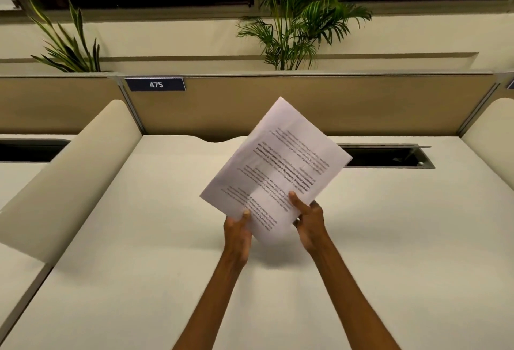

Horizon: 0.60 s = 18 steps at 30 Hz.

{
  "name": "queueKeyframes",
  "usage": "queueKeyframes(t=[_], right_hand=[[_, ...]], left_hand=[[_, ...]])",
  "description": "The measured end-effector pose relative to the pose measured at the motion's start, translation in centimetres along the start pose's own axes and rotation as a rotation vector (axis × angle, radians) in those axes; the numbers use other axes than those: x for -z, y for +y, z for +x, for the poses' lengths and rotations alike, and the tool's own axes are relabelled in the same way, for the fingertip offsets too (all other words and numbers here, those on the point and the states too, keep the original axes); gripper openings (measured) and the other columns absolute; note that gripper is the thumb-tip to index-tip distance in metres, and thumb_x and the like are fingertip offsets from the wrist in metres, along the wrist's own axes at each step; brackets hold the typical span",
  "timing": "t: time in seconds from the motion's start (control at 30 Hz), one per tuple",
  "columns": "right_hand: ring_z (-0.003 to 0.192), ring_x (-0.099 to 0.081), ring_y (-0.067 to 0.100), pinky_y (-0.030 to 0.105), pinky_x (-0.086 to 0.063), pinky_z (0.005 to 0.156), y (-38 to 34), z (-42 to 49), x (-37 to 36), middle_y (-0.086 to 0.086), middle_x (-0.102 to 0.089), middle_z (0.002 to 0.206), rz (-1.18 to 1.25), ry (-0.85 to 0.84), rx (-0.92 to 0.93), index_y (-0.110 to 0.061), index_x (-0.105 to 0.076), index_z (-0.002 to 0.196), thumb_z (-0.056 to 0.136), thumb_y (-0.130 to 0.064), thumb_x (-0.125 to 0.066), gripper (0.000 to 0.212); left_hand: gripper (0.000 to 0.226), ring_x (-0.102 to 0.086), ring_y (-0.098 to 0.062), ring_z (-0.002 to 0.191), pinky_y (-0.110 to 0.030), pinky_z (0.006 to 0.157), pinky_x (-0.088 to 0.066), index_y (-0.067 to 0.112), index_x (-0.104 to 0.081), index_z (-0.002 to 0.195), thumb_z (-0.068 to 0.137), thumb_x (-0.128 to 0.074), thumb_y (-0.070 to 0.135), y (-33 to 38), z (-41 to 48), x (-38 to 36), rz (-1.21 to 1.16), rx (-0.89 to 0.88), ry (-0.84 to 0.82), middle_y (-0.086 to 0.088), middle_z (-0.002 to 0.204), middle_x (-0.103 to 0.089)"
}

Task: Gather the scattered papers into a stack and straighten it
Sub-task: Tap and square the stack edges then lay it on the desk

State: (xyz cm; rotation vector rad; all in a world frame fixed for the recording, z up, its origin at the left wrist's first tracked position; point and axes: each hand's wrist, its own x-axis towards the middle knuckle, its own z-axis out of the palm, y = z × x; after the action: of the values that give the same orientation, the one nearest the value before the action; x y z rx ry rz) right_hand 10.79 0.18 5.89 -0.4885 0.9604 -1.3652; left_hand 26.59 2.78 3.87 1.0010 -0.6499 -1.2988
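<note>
A stack of white papers (278, 163) with printed text hangs in the air above the cream desk (139, 238), turned so one corner points up and away. My left hand (236, 231) grips the stack's lower left edge, thumb on top. Along the lower right edge, my right hand (308, 219) holds it with the thumb pressed on the printed face. The sheets look roughly aligned, with a slight offset along the left edge. No loose sheets lie on the desk.
A tan partition (306, 105) with a "475" label (155, 84) closes the back of the desk. Cream side dividers (69, 177) stand left and right. An open cable slot (389, 156) sits at the back right. Plants (289, 16) rise behind the partition.
</note>
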Motion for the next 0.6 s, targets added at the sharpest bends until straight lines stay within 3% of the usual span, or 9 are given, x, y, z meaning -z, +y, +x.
queueKeyframes(t=[0.07, 0.17, 0.23, 0.33, 0.47, 0.6], right_hand=[[0.103, -0.072, 0.023, 0.038, -0.06, 0.081, 0.1, 0.2, -0.6, 0.006, -0.073, 0.117, -0.007, -0.011, 0.107, -0.021, -0.069, 0.113, 0.079, -0.005, -0.078, 0.038], [0.1, -0.073, 0.022, 0.038, -0.06, 0.084, -1.5, 1.0, 0.2, 0.004, -0.076, 0.11, -0.179, 0.001, 0.187, -0.017, -0.071, 0.108, 0.076, -0.007, -0.081, 0.035], [0.092, -0.075, 0.019, 0.036, -0.062, 0.079, -2.5, 1.7, 1.7, 0.0, -0.078, 0.101, -0.328, 0.009, 0.214, -0.017, -0.072, 0.104, 0.074, -0.011, -0.084, 0.032], [0.087, -0.076, 0.018, 0.03, -0.062, 0.07, -3.3, 1.9, 3.0, -0.001, -0.079, 0.099, -0.443, -0.029, 0.233, -0.021, -0.074, 0.099, 0.074, -0.016, -0.084, 0.027], [0.085, -0.075, 0.014, 0.023, -0.06, 0.066, -2.7, 1.8, 2.4, -0.01, -0.078, 0.092, -0.598, -0.115, 0.274, -0.03, -0.072, 0.096, 0.079, -0.02, -0.081, 0.022], [0.08, -0.073, 0.005, 0.016, -0.058, 0.063, -1.7, 1.7, 1.8, -0.013, -0.074, 0.095, -0.66, -0.111, 0.347, -0.034, -0.069, 0.099, 0.082, -0.021, -0.078, 0.024]], left_hand=[[0.051, -0.056, -0.037, 0.123, -0.054, 0.103, -0.047, 0.007, -0.038, 0.144, 0.095, -0.049, -0.003, -0.6, -0.5, -0.2, -0.047, 0.064, -0.025, -0.02, 0.136, -0.056], [0.058, -0.058, -0.037, 0.117, -0.053, 0.099, -0.049, 0.004, -0.046, 0.139, 0.084, -0.058, -0.01, 0.0, 0.2, 1.8, -0.073, 0.144, 0.036, -0.02, 0.131, -0.06], [0.056, -0.061, -0.033, 0.105, -0.047, 0.088, -0.052, 0.007, -0.052, 0.129, 0.077, -0.064, -0.008, 1.7, 1.3, 4.1, -0.016, 0.134, 0.059, -0.02, 0.12, -0.062], [0.046, -0.066, -0.023, 0.093, -0.037, 0.084, -0.053, 0.018, -0.058, 0.118, 0.076, -0.073, 0.003, 4.8, 3.2, 5.9, 0.212, 0.066, -0.045, -0.015, 0.112, -0.068], [0.044, -0.072, -0.017, 0.097, -0.028, 0.082, -0.058, 0.02, -0.061, 0.119, 0.079, -0.078, 0.014, 6.7, 5.0, 2.9, 0.529, -0.057, -0.233, -0.002, 0.11, -0.074], [0.041, -0.069, -0.013, 0.098, -0.022, 0.076, -0.06, 0.017, -0.057, 0.123, 0.083, -0.068, 0.024, 5.7, 4.9, 0.7, 0.537, -0.206, -0.146, 0.0, 0.113, -0.069]])
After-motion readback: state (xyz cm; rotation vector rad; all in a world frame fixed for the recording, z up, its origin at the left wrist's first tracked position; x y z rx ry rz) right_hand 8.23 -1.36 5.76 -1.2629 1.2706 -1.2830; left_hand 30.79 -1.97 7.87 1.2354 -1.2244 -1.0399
